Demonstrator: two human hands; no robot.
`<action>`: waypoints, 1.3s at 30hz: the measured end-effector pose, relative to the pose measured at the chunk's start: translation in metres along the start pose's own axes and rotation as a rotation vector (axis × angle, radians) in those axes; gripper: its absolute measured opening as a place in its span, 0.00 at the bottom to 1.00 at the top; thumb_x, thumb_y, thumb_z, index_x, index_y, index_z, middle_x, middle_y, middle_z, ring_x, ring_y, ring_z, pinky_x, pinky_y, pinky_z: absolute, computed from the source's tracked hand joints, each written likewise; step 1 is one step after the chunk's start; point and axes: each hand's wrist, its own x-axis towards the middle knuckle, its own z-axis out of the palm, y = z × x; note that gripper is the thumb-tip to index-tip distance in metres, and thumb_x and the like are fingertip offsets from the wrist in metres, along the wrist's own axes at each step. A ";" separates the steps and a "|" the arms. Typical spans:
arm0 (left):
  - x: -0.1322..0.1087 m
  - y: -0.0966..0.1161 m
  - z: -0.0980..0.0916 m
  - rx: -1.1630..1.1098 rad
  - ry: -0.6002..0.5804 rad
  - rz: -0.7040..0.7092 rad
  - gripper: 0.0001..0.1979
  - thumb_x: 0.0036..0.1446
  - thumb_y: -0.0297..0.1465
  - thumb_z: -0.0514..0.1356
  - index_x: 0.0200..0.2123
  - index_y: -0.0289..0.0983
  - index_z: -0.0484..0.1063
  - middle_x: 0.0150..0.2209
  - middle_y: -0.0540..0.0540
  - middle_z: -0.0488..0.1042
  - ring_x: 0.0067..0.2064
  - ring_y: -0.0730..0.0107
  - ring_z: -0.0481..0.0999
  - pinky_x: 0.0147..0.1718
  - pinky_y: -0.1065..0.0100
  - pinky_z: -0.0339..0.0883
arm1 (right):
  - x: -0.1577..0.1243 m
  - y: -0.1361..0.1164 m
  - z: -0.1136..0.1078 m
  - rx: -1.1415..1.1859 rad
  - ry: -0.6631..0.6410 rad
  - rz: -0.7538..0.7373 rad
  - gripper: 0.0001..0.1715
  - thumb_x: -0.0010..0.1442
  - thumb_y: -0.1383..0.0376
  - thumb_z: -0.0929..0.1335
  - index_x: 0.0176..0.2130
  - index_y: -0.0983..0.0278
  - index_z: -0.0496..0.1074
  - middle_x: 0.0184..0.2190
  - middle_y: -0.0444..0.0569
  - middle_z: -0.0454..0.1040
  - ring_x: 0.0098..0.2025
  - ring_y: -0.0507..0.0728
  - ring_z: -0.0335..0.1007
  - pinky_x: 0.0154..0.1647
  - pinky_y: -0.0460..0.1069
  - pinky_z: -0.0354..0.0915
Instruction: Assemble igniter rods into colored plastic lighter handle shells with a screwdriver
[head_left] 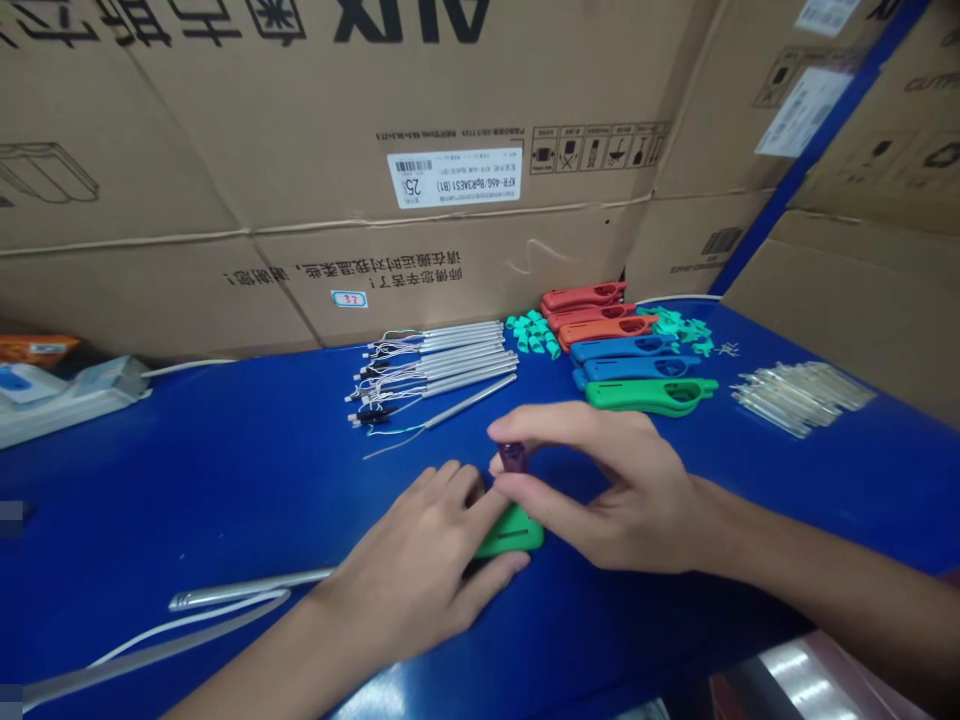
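Observation:
My left hand (pixel 435 545) presses a green plastic lighter casing (pixel 514 532) down on the blue table, its fingers closed around it. Only one rounded end with a slot shows; the hand hides the rest. Over that casing, my right hand (pixel 607 490) pinches the dark purple handle of a small screwdriver (pixel 514 458) between thumb and fingers. The handle stands about upright, and its tip is hidden behind my left hand. A metal tube (pixel 247 590) pokes out to the left of my left hand, beside a white cord.
Metal tubes with wires (pixel 442 365) lie in a row at the back. Beside them are small teal caps (pixel 534 333), red casings (pixel 589 312), blue casings (pixel 630 362), another green casing (pixel 649 395) and clear tubes (pixel 802 395). A cardboard wall (pixel 315 200) stands behind; a power strip (pixel 75 400) is far left.

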 end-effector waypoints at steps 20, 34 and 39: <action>-0.001 -0.004 -0.001 0.009 0.015 0.012 0.15 0.64 0.44 0.52 0.45 0.40 0.70 0.40 0.43 0.70 0.42 0.57 0.70 0.43 0.55 0.68 | 0.006 -0.003 -0.012 -0.016 0.014 -0.051 0.13 0.55 0.72 0.72 0.43 0.64 0.73 0.36 0.49 0.76 0.39 0.53 0.73 0.40 0.48 0.73; -0.003 -0.006 0.000 0.025 -0.013 0.002 0.16 0.64 0.44 0.51 0.47 0.41 0.68 0.41 0.42 0.69 0.41 0.55 0.69 0.41 0.52 0.68 | 0.004 -0.002 -0.015 -0.040 -0.003 -0.026 0.16 0.58 0.74 0.68 0.47 0.63 0.71 0.39 0.49 0.77 0.41 0.52 0.74 0.42 0.48 0.74; -0.003 -0.006 -0.001 0.010 -0.025 -0.010 0.14 0.64 0.43 0.51 0.44 0.41 0.68 0.39 0.43 0.68 0.40 0.57 0.68 0.39 0.54 0.68 | 0.004 -0.002 -0.014 0.017 -0.016 -0.015 0.20 0.57 0.77 0.65 0.49 0.64 0.69 0.41 0.50 0.76 0.41 0.52 0.74 0.44 0.48 0.74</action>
